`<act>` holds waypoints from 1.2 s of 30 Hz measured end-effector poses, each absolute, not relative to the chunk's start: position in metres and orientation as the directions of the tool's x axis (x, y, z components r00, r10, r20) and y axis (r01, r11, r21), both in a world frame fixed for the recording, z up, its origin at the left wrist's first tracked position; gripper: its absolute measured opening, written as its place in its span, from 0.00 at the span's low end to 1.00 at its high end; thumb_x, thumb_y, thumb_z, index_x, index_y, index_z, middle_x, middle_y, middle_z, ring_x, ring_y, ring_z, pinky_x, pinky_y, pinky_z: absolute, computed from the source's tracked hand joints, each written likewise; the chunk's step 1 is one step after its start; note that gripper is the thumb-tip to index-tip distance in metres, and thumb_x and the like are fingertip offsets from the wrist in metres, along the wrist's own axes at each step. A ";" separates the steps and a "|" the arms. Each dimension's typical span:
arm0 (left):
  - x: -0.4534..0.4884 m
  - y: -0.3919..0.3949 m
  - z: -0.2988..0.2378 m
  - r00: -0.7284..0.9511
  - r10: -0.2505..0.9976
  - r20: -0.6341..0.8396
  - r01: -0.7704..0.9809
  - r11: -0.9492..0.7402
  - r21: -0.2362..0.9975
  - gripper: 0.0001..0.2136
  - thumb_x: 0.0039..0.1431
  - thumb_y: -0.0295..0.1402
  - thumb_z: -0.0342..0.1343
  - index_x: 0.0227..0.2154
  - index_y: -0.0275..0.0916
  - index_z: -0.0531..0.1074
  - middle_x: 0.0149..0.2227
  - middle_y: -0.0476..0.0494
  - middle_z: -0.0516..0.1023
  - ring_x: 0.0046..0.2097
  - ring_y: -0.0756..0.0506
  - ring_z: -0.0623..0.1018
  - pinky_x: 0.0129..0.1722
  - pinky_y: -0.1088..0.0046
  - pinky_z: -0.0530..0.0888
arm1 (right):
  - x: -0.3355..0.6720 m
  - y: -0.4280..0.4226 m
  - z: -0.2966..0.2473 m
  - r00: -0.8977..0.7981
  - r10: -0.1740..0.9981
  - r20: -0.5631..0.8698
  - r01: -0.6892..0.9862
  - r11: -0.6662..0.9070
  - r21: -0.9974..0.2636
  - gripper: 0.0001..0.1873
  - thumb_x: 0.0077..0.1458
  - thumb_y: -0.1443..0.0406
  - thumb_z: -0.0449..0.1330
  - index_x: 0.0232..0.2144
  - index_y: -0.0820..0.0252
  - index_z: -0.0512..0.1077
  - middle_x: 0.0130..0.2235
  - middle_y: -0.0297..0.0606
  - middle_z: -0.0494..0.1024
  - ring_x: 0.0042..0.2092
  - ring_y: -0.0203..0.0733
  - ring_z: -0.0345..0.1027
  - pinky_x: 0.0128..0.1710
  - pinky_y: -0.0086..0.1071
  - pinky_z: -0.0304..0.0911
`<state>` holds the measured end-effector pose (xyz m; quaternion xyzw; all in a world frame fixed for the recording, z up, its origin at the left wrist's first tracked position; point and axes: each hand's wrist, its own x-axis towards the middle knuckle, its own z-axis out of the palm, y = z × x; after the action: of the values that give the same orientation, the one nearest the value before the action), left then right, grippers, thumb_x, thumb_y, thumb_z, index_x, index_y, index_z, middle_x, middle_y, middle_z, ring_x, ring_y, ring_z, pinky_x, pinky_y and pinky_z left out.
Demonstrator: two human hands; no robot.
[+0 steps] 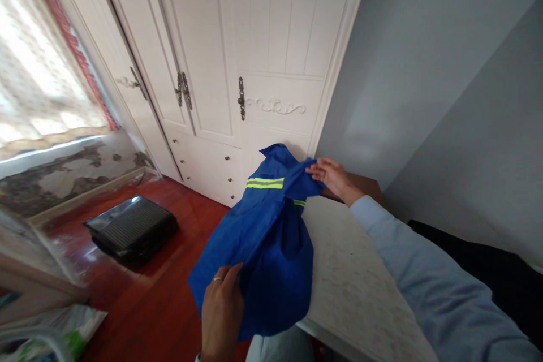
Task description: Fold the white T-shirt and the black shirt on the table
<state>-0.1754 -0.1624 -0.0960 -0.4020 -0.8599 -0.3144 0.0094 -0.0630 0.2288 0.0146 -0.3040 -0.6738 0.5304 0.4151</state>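
A blue work jacket (263, 226) with yellow-green and grey reflective bands hangs in front of me, partly over the edge of the pale tabletop (352, 266). My left hand (223, 308), wearing a ring, is closed on the jacket's lower edge, its fingertips hidden in the cloth. Higher up and to the right, my right hand (331, 175) pinches a folded-over upper part of the jacket; which part of the garment it is, I cannot tell. Between the hands the cloth runs slantwise, and its lower end bulges loosely.
A white wardrobe (203, 39) with dark handles stands behind the jacket. On the red floor (144, 300) at left lies a black ridged case (131, 229). A brown box-like object (365, 184) sits at the table's far end. Dark cloth (470, 260) lies at right.
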 end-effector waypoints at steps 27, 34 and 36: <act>-0.145 -0.107 -0.062 -0.694 0.717 0.063 0.696 0.646 0.312 0.22 0.65 0.39 0.49 0.57 0.33 0.70 0.60 0.29 0.72 0.61 0.34 0.72 0.60 0.52 0.68 | 0.039 -0.006 -0.116 -0.599 0.694 -0.400 0.234 -0.326 -0.916 0.50 0.38 0.45 0.71 0.58 0.59 0.59 0.43 0.43 0.77 0.22 0.37 0.70 0.20 0.33 0.66; -0.166 -0.110 -0.056 -0.748 0.653 0.120 0.598 0.584 0.549 0.14 0.64 0.34 0.48 0.40 0.39 0.80 0.44 0.37 0.82 0.47 0.38 0.80 0.46 0.63 0.75 | 0.008 -0.010 -0.087 -0.635 0.672 -0.380 0.198 -0.333 -0.922 0.27 0.38 0.45 0.68 0.29 0.59 0.67 0.17 0.31 0.70 0.18 0.36 0.64 0.14 0.26 0.53; -0.169 -0.109 -0.050 -0.804 0.560 0.201 0.512 0.480 0.712 0.16 0.65 0.40 0.48 0.40 0.38 0.79 0.41 0.38 0.82 0.44 0.40 0.81 0.45 0.64 0.75 | 0.003 -0.018 -0.070 -0.658 0.654 -0.373 0.015 -0.484 -0.875 0.25 0.37 0.47 0.70 0.28 0.58 0.68 0.17 0.29 0.70 0.17 0.34 0.62 0.13 0.25 0.52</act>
<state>-0.1690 -0.1089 -0.0505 -0.3117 -0.8596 -0.4038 -0.0293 0.0027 -0.0179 -0.0699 -0.3595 -0.4650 0.7828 0.2042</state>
